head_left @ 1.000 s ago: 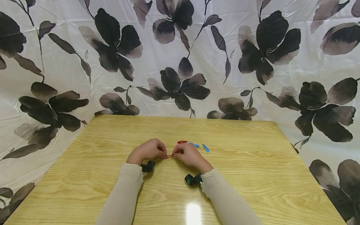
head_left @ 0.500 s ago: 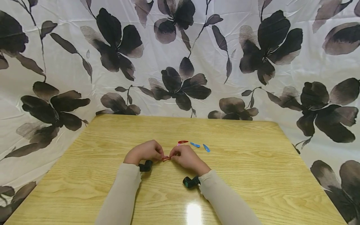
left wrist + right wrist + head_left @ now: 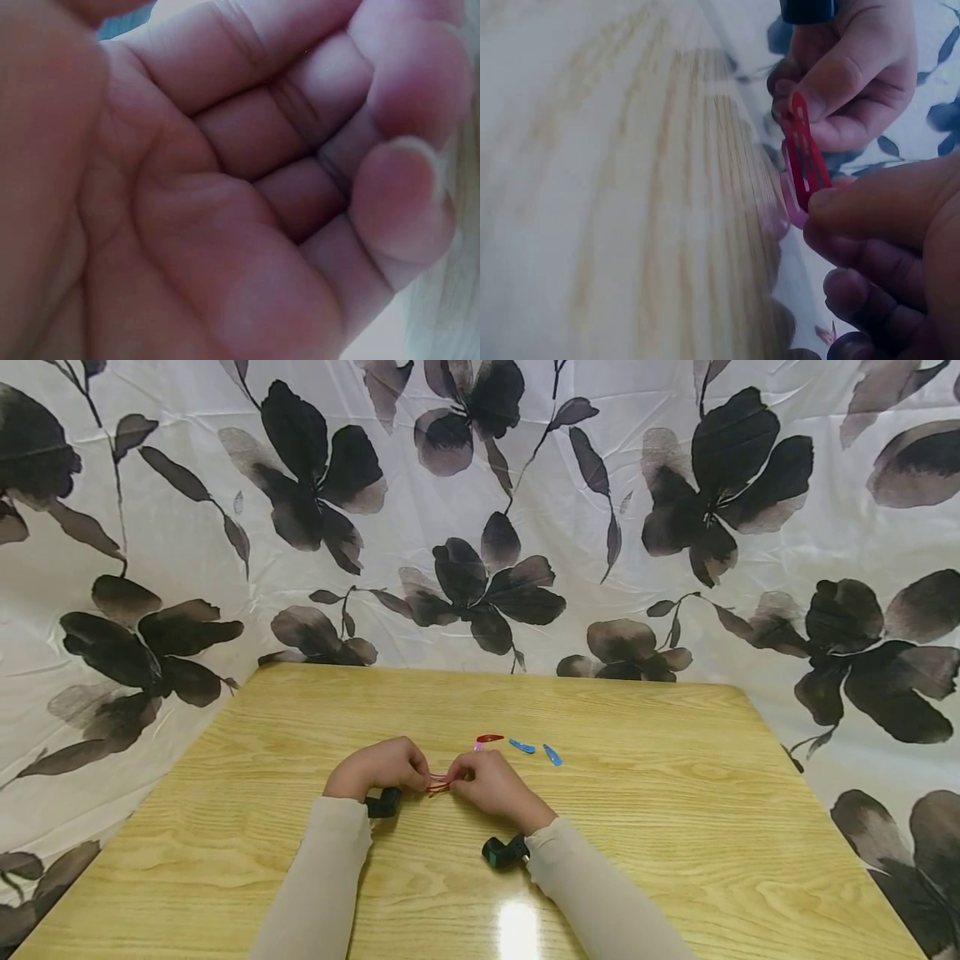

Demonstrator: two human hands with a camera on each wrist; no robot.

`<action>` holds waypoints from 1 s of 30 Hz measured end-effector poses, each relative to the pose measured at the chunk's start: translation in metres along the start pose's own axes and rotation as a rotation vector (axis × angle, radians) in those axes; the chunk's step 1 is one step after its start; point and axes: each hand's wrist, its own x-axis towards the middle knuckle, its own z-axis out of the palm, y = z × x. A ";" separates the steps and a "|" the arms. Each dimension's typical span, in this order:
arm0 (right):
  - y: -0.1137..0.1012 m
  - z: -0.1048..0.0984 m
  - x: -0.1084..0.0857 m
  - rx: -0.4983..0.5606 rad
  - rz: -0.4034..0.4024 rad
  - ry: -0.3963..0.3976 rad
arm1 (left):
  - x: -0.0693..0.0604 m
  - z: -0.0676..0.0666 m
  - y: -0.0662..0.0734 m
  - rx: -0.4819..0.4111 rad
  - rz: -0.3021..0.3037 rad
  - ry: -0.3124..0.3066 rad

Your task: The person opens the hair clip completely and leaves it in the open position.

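- Compared with a second ago, the left hand (image 3: 378, 767) and right hand (image 3: 487, 783) are being shifted leftward, and a pink piece (image 3: 478, 746) on the table (image 3: 637, 827) is being left more uncovered.
- Over the table, between both hands, a pair of clips is being held: a red clip (image 3: 805, 154) before a pink clip (image 3: 793, 214).
- The near end is being pinched by the right thumb and fingers; the far end by the left, though which clip is being caught there cannot be told.
- The red clip's long axis is being kept crosswise, its narrower-looking end being pointed toward the left hand.

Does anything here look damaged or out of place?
Nothing stands out. The red clip held between the left hand and the right hand shows no visible damage; two blue clips lie on the table.
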 end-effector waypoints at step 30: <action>-0.005 0.008 0.000 -0.064 -0.020 0.016 | 0.001 0.000 -0.005 0.007 -0.015 -0.006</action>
